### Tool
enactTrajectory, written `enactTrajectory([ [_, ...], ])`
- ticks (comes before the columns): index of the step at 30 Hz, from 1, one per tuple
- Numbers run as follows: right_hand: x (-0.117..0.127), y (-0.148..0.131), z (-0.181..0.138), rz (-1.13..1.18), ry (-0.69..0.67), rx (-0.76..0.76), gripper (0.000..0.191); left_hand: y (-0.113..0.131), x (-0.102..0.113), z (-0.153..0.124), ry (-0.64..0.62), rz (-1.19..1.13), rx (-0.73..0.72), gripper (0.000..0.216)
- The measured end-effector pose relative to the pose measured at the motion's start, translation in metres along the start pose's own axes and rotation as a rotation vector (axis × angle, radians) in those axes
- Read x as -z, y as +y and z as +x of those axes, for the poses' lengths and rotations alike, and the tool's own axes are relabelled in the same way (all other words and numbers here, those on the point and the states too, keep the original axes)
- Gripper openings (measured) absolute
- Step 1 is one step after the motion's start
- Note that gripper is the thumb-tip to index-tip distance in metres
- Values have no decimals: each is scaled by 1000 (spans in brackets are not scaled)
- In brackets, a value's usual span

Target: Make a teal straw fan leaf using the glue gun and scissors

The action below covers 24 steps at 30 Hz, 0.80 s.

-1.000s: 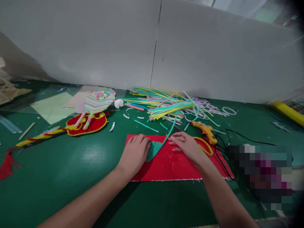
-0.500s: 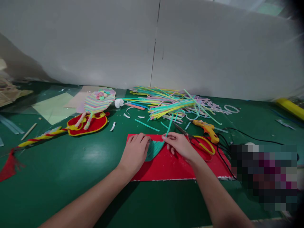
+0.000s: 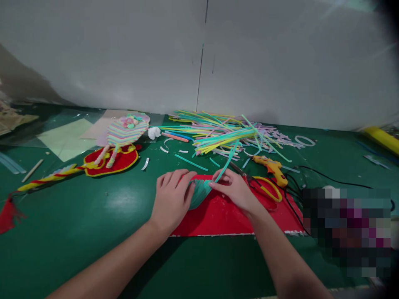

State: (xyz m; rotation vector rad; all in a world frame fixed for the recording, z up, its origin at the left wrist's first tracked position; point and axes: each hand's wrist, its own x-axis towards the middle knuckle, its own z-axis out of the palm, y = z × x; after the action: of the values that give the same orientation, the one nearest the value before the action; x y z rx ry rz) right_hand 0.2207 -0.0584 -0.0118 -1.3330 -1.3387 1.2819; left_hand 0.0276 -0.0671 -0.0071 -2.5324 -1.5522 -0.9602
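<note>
A red sheet (image 3: 230, 218) lies on the green table (image 3: 93, 232) in front of me. On it sits a teal fan-shaped piece (image 3: 199, 192) made of curved strips. My left hand (image 3: 173, 197) rests on the piece's left side, fingers curled down on it. My right hand (image 3: 235, 191) pinches a long teal strip (image 3: 229, 160) at the piece's right edge; the strip bends up and away toward the pile behind.
A heap of coloured strips (image 3: 224, 135) lies at the back by the grey wall. Yellow-handled scissors (image 3: 264, 189) and an orange glue gun (image 3: 272, 168) with black cable sit to the right. A red and pastel craft figure (image 3: 115, 149) lies to the left.
My right hand has slid left along the teal strip to the fan piece's edge. My left hand has shifted slightly forward and left on the piece.
</note>
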Motion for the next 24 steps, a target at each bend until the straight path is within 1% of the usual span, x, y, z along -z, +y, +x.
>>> enactTrajectory([
  [3,1,-2,-1,85,-11,-57,27,1,3,0,47,-12,44,24],
  [7,-4,-4,-2,193,-47,-113,34,0,4,0,28,-45,31,23],
  [9,-7,-5,-4,165,-91,-103,34,0,4,0,27,-62,21,22],
  [14,-12,-2,-7,96,-221,-96,27,0,4,0,39,-93,17,21],
  [17,-13,2,-6,62,-269,-80,25,0,5,-1,55,-109,-9,21],
  [20,-13,1,-6,50,-274,-64,26,0,5,-1,97,-126,-55,20],
  [24,-11,-7,-7,98,-204,-57,26,1,7,-3,167,-144,-169,18],
])
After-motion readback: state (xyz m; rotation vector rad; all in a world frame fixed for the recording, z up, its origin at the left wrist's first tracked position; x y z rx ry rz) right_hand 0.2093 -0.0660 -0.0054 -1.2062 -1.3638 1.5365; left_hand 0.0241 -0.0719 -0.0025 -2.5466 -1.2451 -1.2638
